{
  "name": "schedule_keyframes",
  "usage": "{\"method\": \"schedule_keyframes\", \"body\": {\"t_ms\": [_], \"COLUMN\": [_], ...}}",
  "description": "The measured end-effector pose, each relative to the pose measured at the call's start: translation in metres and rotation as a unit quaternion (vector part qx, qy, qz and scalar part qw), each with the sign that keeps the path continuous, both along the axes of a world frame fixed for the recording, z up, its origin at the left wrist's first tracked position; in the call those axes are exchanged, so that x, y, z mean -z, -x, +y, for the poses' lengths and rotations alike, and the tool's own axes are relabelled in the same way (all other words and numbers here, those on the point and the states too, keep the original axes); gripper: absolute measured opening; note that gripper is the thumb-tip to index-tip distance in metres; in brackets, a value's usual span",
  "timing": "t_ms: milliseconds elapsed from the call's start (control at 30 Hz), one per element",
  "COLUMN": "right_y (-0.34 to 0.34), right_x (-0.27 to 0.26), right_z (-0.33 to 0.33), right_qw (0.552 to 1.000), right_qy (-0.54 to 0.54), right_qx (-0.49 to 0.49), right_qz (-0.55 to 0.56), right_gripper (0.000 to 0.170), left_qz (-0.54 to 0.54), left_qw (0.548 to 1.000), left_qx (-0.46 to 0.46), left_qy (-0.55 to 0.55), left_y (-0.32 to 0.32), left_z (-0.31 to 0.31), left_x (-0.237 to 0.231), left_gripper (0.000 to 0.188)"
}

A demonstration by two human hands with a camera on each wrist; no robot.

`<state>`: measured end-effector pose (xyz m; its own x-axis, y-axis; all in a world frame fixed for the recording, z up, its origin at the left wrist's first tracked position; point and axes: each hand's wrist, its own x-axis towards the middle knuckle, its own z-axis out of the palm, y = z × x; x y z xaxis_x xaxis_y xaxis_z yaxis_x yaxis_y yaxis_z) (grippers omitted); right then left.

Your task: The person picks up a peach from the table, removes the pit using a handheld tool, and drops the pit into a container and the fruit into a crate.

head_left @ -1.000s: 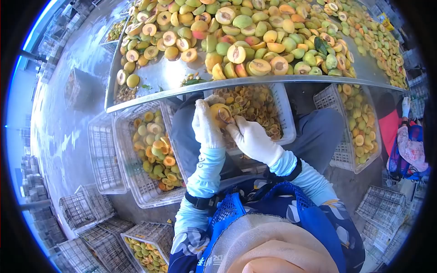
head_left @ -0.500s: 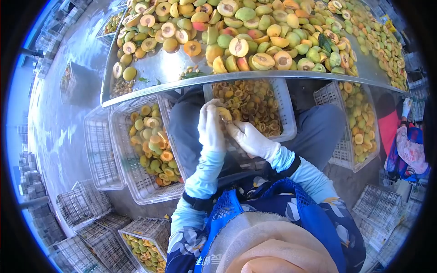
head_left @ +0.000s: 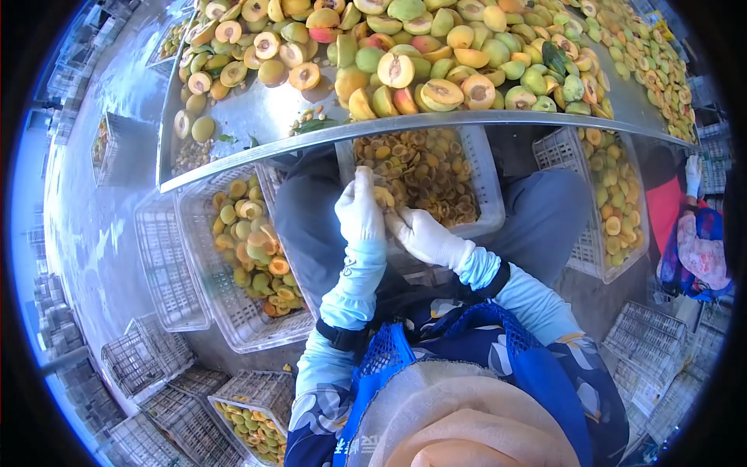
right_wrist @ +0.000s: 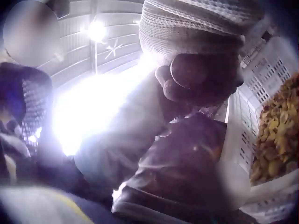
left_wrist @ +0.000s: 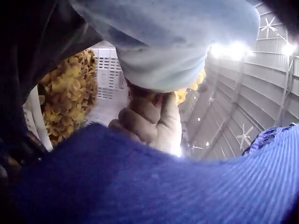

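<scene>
In the head view my white-gloved left hand [head_left: 359,210] holds a yellow peach half [head_left: 383,196], its fingers covering most of the fruit. Close against it on the right is my gloved right hand [head_left: 429,236], thumb and fingertips at the peach's edge. A small curved metal tool in the right fingers is almost wholly hidden now. The right wrist view shows this hand's curled fingers [right_wrist: 187,77] in shadow. Below and beyond both hands stands a white crate [head_left: 486,183] of brownish peach scraps, between the person's knees.
A metal table [head_left: 288,105] heaped with halved peaches spans the far side, its raised rim close beyond the hands. Peach-filled crates stand at left [head_left: 204,253] and right [head_left: 576,191]. More crates [head_left: 148,354] are stacked behind at left. Another person [head_left: 700,249] sits far right.
The peach half has turned in my left hand, so its cut face and the metal tool's loop no longer show. The head view has shifted slightly; both hands stay together.
</scene>
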<state>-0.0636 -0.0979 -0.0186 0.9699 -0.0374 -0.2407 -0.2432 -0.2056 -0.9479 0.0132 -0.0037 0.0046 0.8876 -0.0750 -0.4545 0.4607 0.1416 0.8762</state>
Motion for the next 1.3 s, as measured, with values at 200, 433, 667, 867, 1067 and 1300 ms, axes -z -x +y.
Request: {"method": "schedule_keyframes", "body": {"t_ms": [200,433,667,867,1067,1300], "right_y": [-0.005,-0.001,0.014,0.008,0.014,0.012], "right_x": [-0.003,-0.023,-0.01,0.033,0.048,0.055], "right_z": [-0.002,-0.012,-0.013,-0.028,-0.042,-0.036], "right_qw": [1.0,0.866,0.736,0.975,0.946,0.963], "right_qy": [0.012,-0.439,-0.648,0.175,0.324,0.266], "right_qx": [-0.014,-0.005,-0.034,0.1,-0.014,-0.032], "right_qz": [-0.023,0.24,0.192,-0.092,0.011,0.007], "right_gripper": [0.035,0.042,0.044,0.035,0.033,0.037], "left_qz": [-0.074,-0.02,0.081,-0.312,-0.376,-0.266], "left_qw": [0.988,0.987,0.916,0.947,0.712,0.675], "left_qx": [0.077,0.125,0.022,-0.021,0.171,0.266], "left_qy": [-0.11,0.096,0.392,-0.073,-0.567,-0.635], "left_y": [-0.01,-0.015,-0.003,-0.035,-0.097,-0.235], "left_z": [0.0,0.001,-0.012,0.063,0.145,-0.001], "left_x": [-0.002,0.011,0.012,-0.029,-0.081,-0.038], "left_gripper": [0.035,0.038,0.046,0.032,0.031,0.053]}}
